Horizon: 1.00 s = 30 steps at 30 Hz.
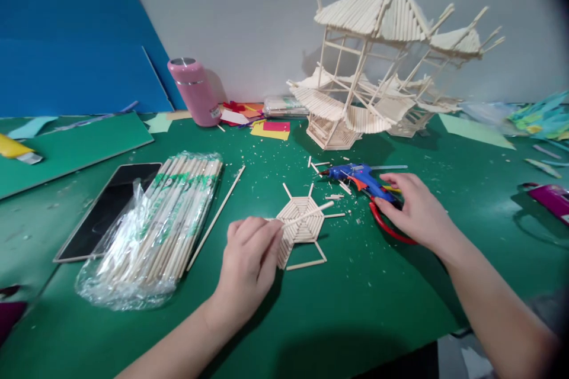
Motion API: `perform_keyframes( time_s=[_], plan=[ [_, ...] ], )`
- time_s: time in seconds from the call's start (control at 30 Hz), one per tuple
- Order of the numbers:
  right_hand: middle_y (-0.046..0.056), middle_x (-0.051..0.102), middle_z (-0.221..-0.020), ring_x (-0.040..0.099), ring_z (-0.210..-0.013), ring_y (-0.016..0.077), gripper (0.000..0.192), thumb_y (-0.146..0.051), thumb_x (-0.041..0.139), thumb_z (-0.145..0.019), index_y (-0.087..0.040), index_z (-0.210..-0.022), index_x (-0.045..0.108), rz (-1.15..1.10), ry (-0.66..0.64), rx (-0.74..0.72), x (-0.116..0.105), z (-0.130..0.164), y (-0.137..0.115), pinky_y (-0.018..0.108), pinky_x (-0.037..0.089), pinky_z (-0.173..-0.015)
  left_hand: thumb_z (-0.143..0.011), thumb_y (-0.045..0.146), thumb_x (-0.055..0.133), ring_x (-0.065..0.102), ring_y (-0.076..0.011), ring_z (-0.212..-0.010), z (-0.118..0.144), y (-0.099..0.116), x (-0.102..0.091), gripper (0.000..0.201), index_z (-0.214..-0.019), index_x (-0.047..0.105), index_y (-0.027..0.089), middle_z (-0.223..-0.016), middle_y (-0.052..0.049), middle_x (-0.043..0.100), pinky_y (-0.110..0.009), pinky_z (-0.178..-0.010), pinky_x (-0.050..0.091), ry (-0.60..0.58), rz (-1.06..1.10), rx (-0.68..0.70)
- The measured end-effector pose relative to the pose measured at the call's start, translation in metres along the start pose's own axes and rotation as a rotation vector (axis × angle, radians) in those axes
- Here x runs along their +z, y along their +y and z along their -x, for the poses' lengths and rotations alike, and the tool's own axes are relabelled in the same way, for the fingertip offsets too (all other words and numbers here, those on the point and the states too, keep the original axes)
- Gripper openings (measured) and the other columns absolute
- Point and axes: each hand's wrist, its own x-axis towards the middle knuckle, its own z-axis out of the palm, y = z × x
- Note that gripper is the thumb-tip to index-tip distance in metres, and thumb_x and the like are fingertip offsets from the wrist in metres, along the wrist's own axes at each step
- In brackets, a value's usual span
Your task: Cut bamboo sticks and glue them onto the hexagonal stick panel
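Left hand (249, 257) nearest, over the green desk (355, 320), fingers pinched shut on a thin pale wooden stick (309, 214) that lies across the flat hexagonal panel of glued wooden sticks (300, 222). Hand covers the panel's left edge; panel lies flat on the desk, spokes sticking out at its corners

Right hand (415, 210) just right of the panel, palm down, fingers curled over the rear of the blue and orange hot glue gun (362, 177). Cannot tell if the grip is closed. Gun lies on its side, nozzle pointing left towards short stick offcuts (333, 195). Red-handled cutters (386, 226) partly under that hand

Left of the panel: one long loose wooden stick (216, 216) lying diagonal, then a clear plastic bag of bundled wooden sticks (164, 228), then a black phone (109, 207) lying flat, bag overlapping its right edge

Further back: pink cylindrical flask with metal lid (195, 92) upright near the wall, coloured paper scraps (262, 121) just beside it. Behind the glue gun, a tall pavilion model built of wooden sticks (377, 65), tiered roofs, standing near the wall. Blue board (75, 35) leaning at far left, a green sheet (75, 145) lying in front of it
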Motion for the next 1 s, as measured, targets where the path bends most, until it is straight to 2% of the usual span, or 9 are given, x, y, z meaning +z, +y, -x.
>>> perform_keyframes(
  time_s=[0.13,0.23,0.3,0.4,0.53,0.63,0.7,0.87,1.0],
  plan=[
    [0.013,0.055,-0.105,0.058,-0.091,0.0263,0.045,-0.038,0.051,-0.077,-0.014,-0.115,0.049,0.056,-0.022,0.023,0.02,-0.004,0.002,0.038,0.048,-0.076,-0.086,0.014,0.044,0.048,-0.0119,-0.063,-0.002,-0.003,-0.002,0.013,-0.084,0.057,0.014,-0.068,-0.001,0.051,-0.023,-0.057,0.038,-0.005,0.121,-0.22],
    [0.015,0.058,-0.103,0.058,-0.091,0.028,0.044,-0.034,0.042,-0.082,-0.011,-0.119,0.048,0.117,-0.026,0.03,0.025,-0.01,-0.005,0.04,0.047,-0.076,-0.086,0.017,0.043,0.047,-0.0111,-0.06,-0.003,-0.004,-0.002,0.015,-0.082,0.057,0.015,-0.066,0.0,0.049,-0.023,-0.056,0.038,-0.023,0.172,-0.291],
    [0.015,0.06,-0.1,0.058,-0.09,0.0276,0.041,-0.031,0.037,-0.085,-0.01,-0.117,0.05,0.153,-0.029,0.033,0.021,-0.014,-0.001,0.04,0.046,-0.077,-0.087,0.018,0.043,0.048,-0.011,-0.061,-0.003,-0.005,-0.002,0.015,-0.082,0.057,0.016,-0.066,0.0,0.05,-0.023,-0.057,0.039,-0.023,0.199,-0.314],
    [0.015,0.059,-0.102,0.057,-0.091,0.0271,0.042,-0.032,0.035,-0.086,-0.011,-0.119,0.05,0.213,0.013,0.089,0.002,-0.014,0.024,0.037,0.046,-0.076,-0.087,0.019,0.043,0.049,-0.0108,-0.061,-0.003,-0.008,-0.001,0.014,-0.084,0.057,0.016,-0.067,0.0,0.051,-0.022,-0.058,0.04,-0.03,0.233,-0.343],
    [0.022,0.057,-0.104,0.054,-0.095,0.0339,0.048,-0.034,0.034,-0.086,-0.006,-0.122,0.048,0.326,0.072,0.207,-0.023,-0.005,0.077,0.042,0.044,-0.076,-0.087,0.021,0.043,0.05,-0.0109,-0.062,-0.002,-0.011,0.001,0.014,-0.085,0.056,0.017,-0.069,0.0,0.053,-0.022,-0.058,0.041,-0.036,0.262,-0.378],
    [0.026,0.057,-0.101,0.054,-0.094,0.0355,0.05,-0.034,0.031,-0.087,-0.002,-0.121,0.048,0.354,0.047,0.25,-0.024,0.003,0.107,0.043,0.043,-0.075,-0.087,0.022,0.042,0.05,-0.011,-0.061,-0.001,-0.012,0.003,0.014,-0.086,0.055,0.017,-0.069,0.0,0.054,-0.022,-0.057,0.042,-0.048,0.277,-0.399],
    [0.025,0.057,-0.101,0.055,-0.094,0.034,0.049,-0.035,0.03,-0.088,-0.003,-0.121,0.048,0.336,0.014,0.251,-0.018,0.006,0.117,0.04,0.043,-0.075,-0.087,0.024,0.042,0.05,-0.011,-0.06,0.0,-0.011,0.003,0.015,-0.086,0.055,0.017,-0.069,0.0,0.054,-0.022,-0.056,0.042,-0.06,0.285,-0.414],
    [0.024,0.056,-0.102,0.054,-0.096,0.0311,0.046,-0.036,0.032,-0.089,-0.007,-0.119,0.049,0.247,0.003,0.228,-0.008,0.003,0.116,0.037,0.042,-0.078,-0.087,0.025,0.043,0.05,-0.0113,-0.059,-0.001,-0.01,0.001,0.016,-0.087,0.056,0.017,-0.067,0.0,0.054,-0.021,-0.054,0.041,-0.075,0.293,-0.459],
    [0.022,0.053,-0.106,0.052,-0.1,0.0303,0.04,-0.034,0.037,-0.087,-0.011,-0.118,0.044,0.181,0.064,0.204,-0.018,0.018,0.086,0.036,0.044,-0.075,-0.086,0.026,0.044,0.049,-0.0111,-0.058,-0.003,-0.01,0.001,0.015,-0.087,0.056,0.017,-0.067,0.001,0.054,-0.021,-0.053,0.04,-0.057,0.276,-0.477]
  ],
)
